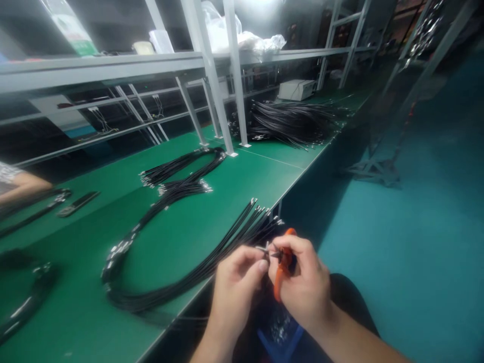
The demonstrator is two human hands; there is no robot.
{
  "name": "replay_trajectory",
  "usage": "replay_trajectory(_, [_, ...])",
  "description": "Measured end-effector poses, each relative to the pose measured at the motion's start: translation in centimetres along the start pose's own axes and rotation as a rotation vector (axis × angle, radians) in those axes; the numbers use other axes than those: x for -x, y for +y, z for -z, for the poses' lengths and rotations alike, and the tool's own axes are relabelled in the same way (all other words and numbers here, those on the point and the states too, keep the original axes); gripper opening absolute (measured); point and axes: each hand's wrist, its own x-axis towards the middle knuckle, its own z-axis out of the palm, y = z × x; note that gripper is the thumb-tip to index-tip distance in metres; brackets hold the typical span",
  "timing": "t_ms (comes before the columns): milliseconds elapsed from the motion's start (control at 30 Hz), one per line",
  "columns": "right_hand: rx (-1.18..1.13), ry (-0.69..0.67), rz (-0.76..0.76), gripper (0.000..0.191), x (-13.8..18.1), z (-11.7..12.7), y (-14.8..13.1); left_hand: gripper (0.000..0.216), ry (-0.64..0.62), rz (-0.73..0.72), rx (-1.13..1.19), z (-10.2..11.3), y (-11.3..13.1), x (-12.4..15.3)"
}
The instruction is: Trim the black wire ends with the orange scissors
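My right hand (306,277) is wrapped round a pair of orange-handled cutting pliers (282,277), whose dark jaws point left. Between thumb and fingertips, my left hand (238,282) pinches the end of a black cable, with a small silvery tip (262,248) showing at the plier jaws. Both hands meet just off the table's front edge. Behind them a long bundle of black cables (181,280) curves over the green tabletop (181,232), its light-tipped ends fanned out toward the edge. Whether the jaws touch the tip I cannot tell.
Below my hands sits a blue bin (280,338) with small bits inside. More black cables (295,121) are heaped farther back near a white box (297,89). Shelf posts (215,91) rise from the table. Another person's arm (28,184) rests at the left, near a phone-like object (78,204).
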Motion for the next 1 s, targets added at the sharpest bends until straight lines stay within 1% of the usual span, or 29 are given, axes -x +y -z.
replay_trajectory(67, [0.014, 0.025, -0.029, 0.044, 0.4, 0.5, 0.0, 0.008, 0.061, -0.017, 0.014, 0.1, 0.0, -0.2])
replay_trajectory(133, [-0.025, -0.007, -0.128, 0.042, 0.9, 1.1, -0.3, 0.007, 0.115, -0.028, 0.043, 0.2, 0.0, -0.4])
replay_trajectory(200, [-0.134, -0.091, -0.314, 0.037, 1.5, 1.5, -0.8, 0.006, 0.141, -0.033, 0.075, 0.3, -0.1, -0.6])
replay_trajectory(333, [-0.455, -0.296, -0.754, 0.024, 2.1, 1.8, -1.9, 0.003, 0.166, -0.074, 0.107, 0.4, -0.6, -0.8])
replay_trajectory(400, [-0.571, -0.396, -0.908, 0.019, 1.9, 1.7, -2.1, 0.003, 0.153, -0.097, 0.109, 0.4, -0.9, -0.6])
replay_trajectory(467, [-0.645, -0.467, -1.005, 0.021, 1.4, 1.6, -2.2, 0.004, 0.121, -0.102, 0.100, 0.4, -1.2, -0.5])
replay_trajectory(533, [-0.693, -0.489, -1.036, 0.025, 1.0, 1.5, -2.3, 0.002, 0.090, -0.094, 0.081, 0.4, -1.3, -0.3])
replay_trajectory(633, [-0.699, -0.471, -1.049, 0.028, 0.5, 1.4, -2.3, 0.002, 0.058, -0.082, 0.042, 0.4, -1.4, -0.2])
replay_trajectory(833, [-0.551, -0.432, -1.081, 0.031, 0.0, 1.0, -2.4, 0.004, 0.064, -0.072, 0.002, 0.2, -1.6, -0.5])
replay_trajectory(1000, [-0.470, -0.435, -1.123, 0.027, -0.2, 1.1, -2.4, 0.003, 0.060, -0.074, -0.024, -0.1, -1.6, -0.6])
